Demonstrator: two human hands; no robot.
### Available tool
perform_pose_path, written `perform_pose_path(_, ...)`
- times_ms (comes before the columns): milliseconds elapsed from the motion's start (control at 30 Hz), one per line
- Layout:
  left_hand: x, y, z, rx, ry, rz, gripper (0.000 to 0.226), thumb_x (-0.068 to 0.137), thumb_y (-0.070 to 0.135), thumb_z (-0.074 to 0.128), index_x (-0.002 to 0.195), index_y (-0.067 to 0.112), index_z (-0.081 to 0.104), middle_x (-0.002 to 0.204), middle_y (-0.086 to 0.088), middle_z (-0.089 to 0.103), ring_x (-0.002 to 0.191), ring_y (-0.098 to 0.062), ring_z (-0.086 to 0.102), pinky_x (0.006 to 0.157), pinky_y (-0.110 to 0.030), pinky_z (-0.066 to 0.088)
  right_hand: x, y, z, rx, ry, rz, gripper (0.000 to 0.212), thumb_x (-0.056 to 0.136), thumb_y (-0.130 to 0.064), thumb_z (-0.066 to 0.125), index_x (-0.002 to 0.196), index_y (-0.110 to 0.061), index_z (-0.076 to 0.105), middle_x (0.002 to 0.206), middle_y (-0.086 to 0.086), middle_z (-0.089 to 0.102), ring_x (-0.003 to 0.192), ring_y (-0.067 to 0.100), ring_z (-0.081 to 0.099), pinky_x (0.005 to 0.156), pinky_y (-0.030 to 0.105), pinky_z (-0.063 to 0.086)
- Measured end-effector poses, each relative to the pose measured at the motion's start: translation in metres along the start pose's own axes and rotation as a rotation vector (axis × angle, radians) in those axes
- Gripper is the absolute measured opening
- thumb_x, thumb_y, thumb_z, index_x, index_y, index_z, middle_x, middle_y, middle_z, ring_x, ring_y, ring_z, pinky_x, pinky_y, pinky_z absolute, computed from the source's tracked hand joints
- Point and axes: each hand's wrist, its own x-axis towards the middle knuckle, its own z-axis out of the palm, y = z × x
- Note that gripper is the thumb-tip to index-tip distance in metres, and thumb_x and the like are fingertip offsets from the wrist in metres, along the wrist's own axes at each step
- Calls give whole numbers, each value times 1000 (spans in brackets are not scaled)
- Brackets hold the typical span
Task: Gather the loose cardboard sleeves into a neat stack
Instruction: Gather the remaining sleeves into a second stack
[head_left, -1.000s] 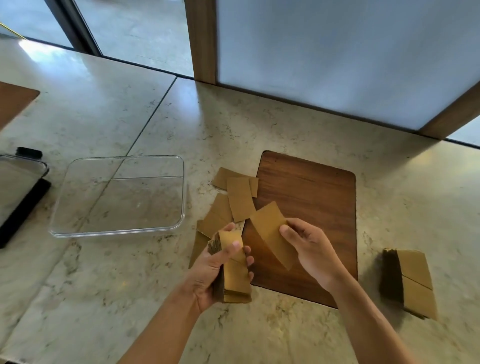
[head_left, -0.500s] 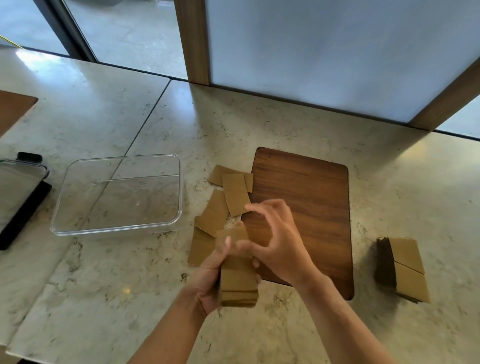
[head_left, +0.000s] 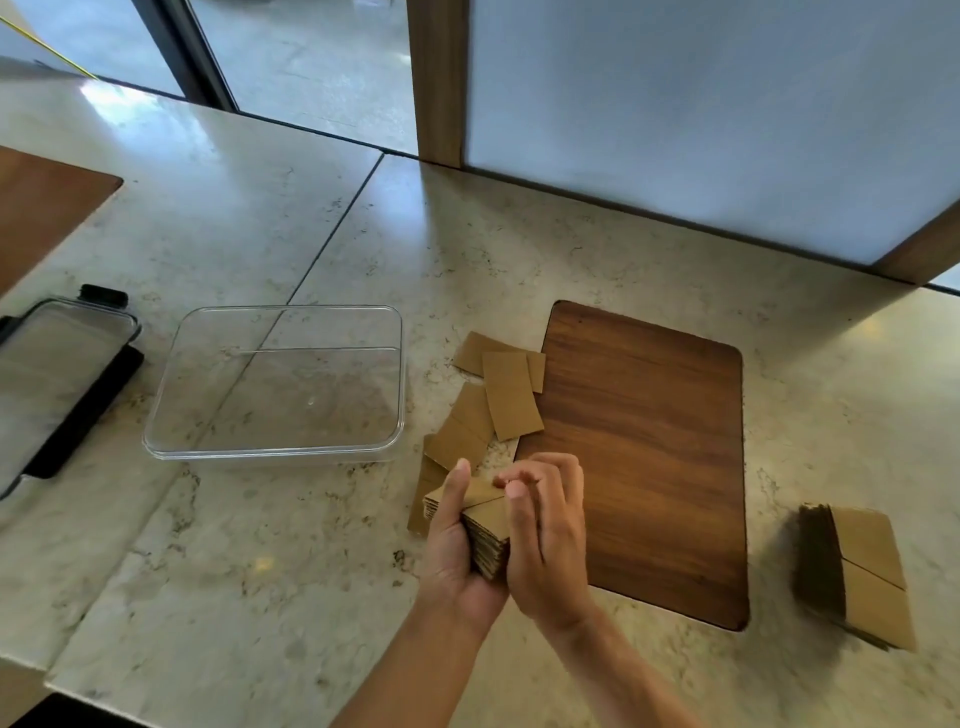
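My left hand (head_left: 451, 540) grips a thick stack of flat brown cardboard sleeves (head_left: 488, 525) from the left, thumb on top. My right hand (head_left: 545, 535) presses against the stack's right side, fingers curled over its top edge. Several loose sleeves (head_left: 511, 395) lie overlapping on the marble counter just beyond my hands, at the left edge of a dark wooden board (head_left: 649, 447). One more loose sleeve (head_left: 423, 499) lies partly under my left hand. A second stack of sleeves (head_left: 862, 571) sits on the counter at the right.
An empty clear plastic container (head_left: 275, 384) stands left of the loose sleeves. Its black-rimmed lid (head_left: 57, 384) lies at the far left. Another wooden board (head_left: 41, 208) shows at the left edge. A frosted panel with wooden posts (head_left: 439, 83) closes the back.
My right hand carried one loose sleeve onto the stack in my left hand and now presses against the stack's side. The view has shifted slightly.
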Motion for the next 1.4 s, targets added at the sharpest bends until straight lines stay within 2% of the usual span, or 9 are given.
perform_pose_path(133, 8, 23, 1, 222, 179, 237, 77, 72, 31, 86, 139, 11, 55, 105, -24, 64, 91, -38, 68, 90, -57, 58, 44, 14, 4, 47, 78, 442, 37, 101, -56, 43, 86, -29, 63, 84, -5, 66, 78, 10, 64, 68, 32, 49)
perform_pose_path(333, 6, 32, -6, 387, 205, 441, 55, 67, 25, 90, 117, 23, 68, 83, -24, 64, 66, -35, 66, 68, -53, 60, 93, 35, 29, -636, -155, 605, 72, 82, -65, 73, 132, -17, 51, 129, 7, 45, 121, 27, 45, 106, 43, 43)
perform_pose_path(533, 3, 46, 3, 506, 172, 337, 37, 74, 36, 87, 106, 24, 72, 81, -21, 65, 64, -34, 66, 62, -49, 60, 84, 37, -17, 62, -22, 739, 26, 91, -19, 80, 101, -33, 61, 100, -1, 75, 74, 7, 71, 56, 18, 54)
perform_pose_path(700, 7, 63, 7, 535, 50, -23, 58, 82, 64, 69, 120, 20, 72, 104, -26, 73, 76, -37, 72, 64, -46, 61, 97, 13, -83, 337, -684, 589, 33, 79, -47, 86, 108, -32, 77, 96, -13, 73, 84, 4, 64, 69, 17, 52)
perform_pose_path(800, 16, 61, 6, 628, -116, -326, 61, 90, 66, 61, 124, 17, 75, 112, -21, 75, 94, -34, 76, 76, -44, 63, 121, 3, -80, 153, -1085, 574, 45, 80, -40, 87, 122, -38, 71, 108, -13, 73, 97, 5, 69, 80, 21, 55)
perform_pose_path(933, 29, 53, 8, 548, -134, -323, 73, 77, 54, 86, 130, 6, 70, 115, -28, 72, 97, -39, 74, 78, -50, 62, 127, 14, -39, -84, -859, 347, 61, 72, -52, 89, 127, -49, 63, 112, -16, 64, 99, 1, 62, 85, 18, 51)
perform_pose_path(1100, 44, 60, 13, 257, -122, -75, 65, 84, 33, 87, 142, 28, 60, 102, -22, 69, 87, -34, 71, 93, -59, 52, 142, 49, -11, -186, -258, 335, 23, 92, -40, 75, 114, -41, 68, 118, -7, 58, 107, 11, 55, 90, 30, 50)
perform_pose_path(1267, 45, 66, 15, 224, -91, -11, 70, 76, 36, 93, 139, 29, 62, 105, -21, 69, 89, -32, 70, 83, -54, 56, 180, 68, 19, -779, -468, 295, 56, 87, -59, 67, 135, -32, 56, 132, 2, 38, 125, 23, 33, 108, 40, 32)
perform_pose_path(1400, 49, 70, 16, 286, 18, 87, 65, 67, 42, 96, 124, 22, 74, 101, -22, 71, 84, -33, 70, 77, -52, 58, 188, 71, 3, -436, -313, 424, 27, 88, -41, 78, 99, -29, 57, 106, -5, 60, 98, 16, 56, 78, 22, 43)
